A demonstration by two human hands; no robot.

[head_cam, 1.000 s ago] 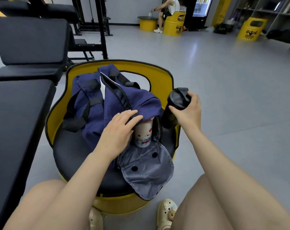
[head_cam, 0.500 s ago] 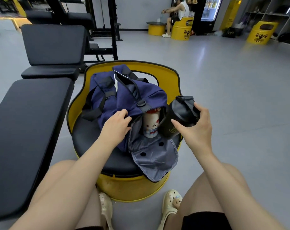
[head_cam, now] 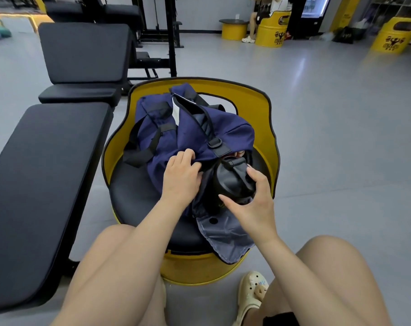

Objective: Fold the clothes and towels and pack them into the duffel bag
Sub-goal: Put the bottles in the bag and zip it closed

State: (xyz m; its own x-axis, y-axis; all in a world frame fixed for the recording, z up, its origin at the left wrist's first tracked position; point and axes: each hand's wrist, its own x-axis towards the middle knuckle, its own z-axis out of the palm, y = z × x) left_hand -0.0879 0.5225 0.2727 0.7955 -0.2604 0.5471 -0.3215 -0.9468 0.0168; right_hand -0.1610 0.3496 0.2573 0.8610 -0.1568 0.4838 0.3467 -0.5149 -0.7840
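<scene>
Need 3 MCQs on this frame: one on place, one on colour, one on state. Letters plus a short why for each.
1. Where does the duffel bag sit?
A. on the black bench
B. on the yellow barrel seat
C. on the floor

2. What colour is the bag's outer fabric?
A. navy blue
B. red
C. green

3. What is the right hand doing?
A. hanging idle
B. resting flat on a knee
C. gripping the black bottle at the bag's end opening

Answers:
1 B: the bag lies on the seat's black cushion, inside the yellow back.
2 A: the outer fabric is navy, with black straps and a grey lining flap.
3 C: its fingers curl round the bottle's lid end, while the left hand holds the bag's edge.
</scene>
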